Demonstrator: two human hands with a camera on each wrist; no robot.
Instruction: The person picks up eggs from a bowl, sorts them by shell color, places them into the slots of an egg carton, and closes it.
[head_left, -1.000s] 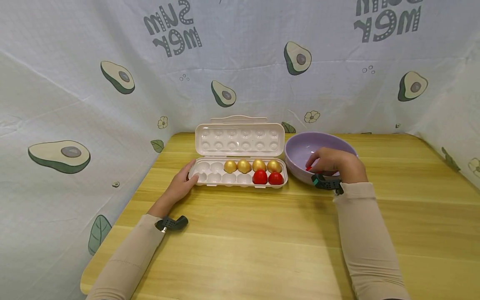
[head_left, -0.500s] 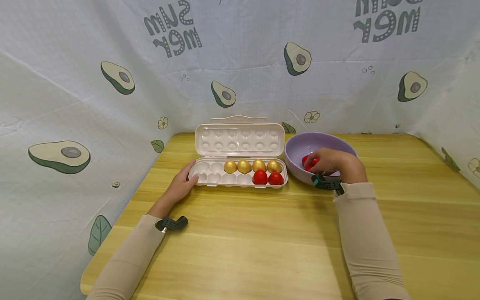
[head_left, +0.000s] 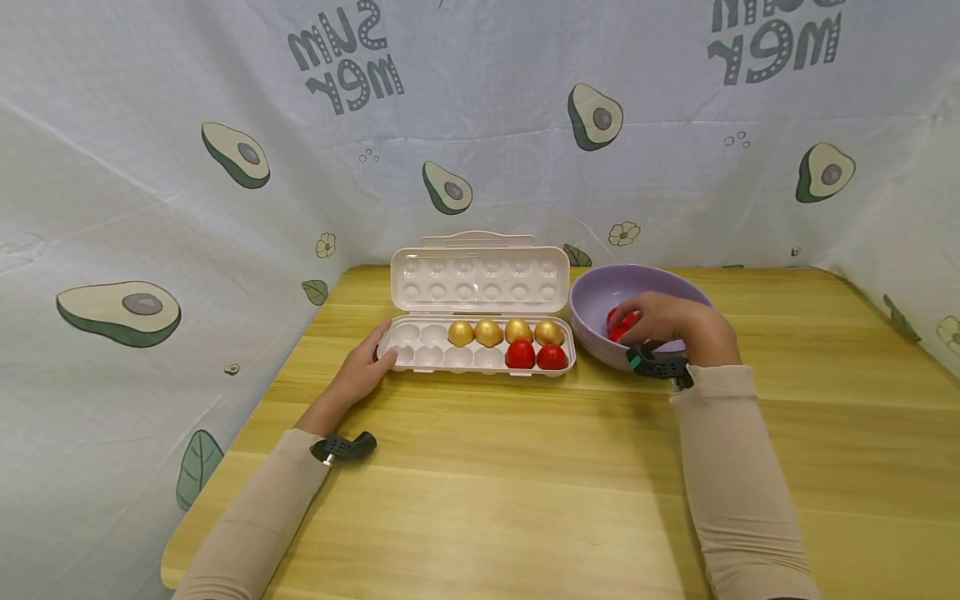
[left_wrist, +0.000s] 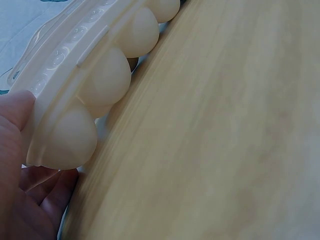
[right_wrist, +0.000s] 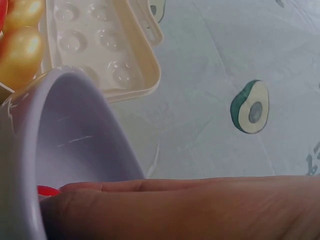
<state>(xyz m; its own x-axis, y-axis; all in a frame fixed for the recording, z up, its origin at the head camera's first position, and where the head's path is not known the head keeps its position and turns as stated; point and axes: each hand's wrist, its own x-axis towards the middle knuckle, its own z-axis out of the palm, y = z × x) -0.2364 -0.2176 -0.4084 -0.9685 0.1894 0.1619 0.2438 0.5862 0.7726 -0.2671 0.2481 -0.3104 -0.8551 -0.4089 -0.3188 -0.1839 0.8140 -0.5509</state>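
Observation:
A pale egg carton [head_left: 443, 368] lies with its lid [head_left: 480, 283] raised at the back of the table. Several gold eggs [head_left: 488, 333] sit in its back row, and two red eggs [head_left: 520, 354] fill the right end of the front row. At the carton's left end my left hand [head_left: 362, 363] grips it, thumb [left_wrist: 16, 107] over the rim and fingers [left_wrist: 60, 195] below. My right hand [head_left: 666, 322] reaches into the purple bowl [head_left: 600, 293], fingers bent down at red eggs [head_left: 617, 325]. Its fingertips are hidden, so a hold on one cannot be seen.
The bowl stands close against the carton's right end. Wooden table surface [head_left: 480, 483] stretches in front of both. A white cloth [head_left: 495, 108] with avocado prints hangs behind the table and along its sides.
My right hand shifts slightly up and to the right within the bowl, and the red eggs at its fingers change position. The left hand and the carton stay still.

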